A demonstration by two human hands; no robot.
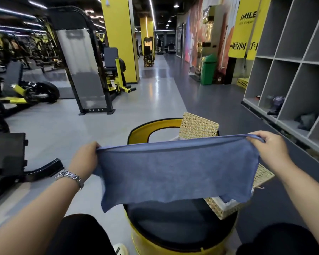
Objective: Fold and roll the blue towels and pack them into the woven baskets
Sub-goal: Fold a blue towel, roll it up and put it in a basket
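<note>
At the bottom of the frame, a seated person's two dark-clad knees flank a round yellow drum stool with a dark padded top [173, 225]. Just above it, in the centre of the frame, a blue rectangular terry towel [175, 173] hangs stretched flat in the air between both hands. The left hand [86, 156], with a silver metal watch [69, 177] at its wrist, pinches the towel's upper left corner. The right hand [269, 146] pinches the upper right corner. Behind the towel's lower right edge, a pale woven straw basket with a white lining [228, 207] sits on the stool. A second woven straw basket [198, 127] stands higher, above centre, against a yellow curved backrest [155, 127]. Grey cubby shelves [291, 59] fill the upper right. Black and yellow gym machines [81, 67] fill the upper left.
</note>
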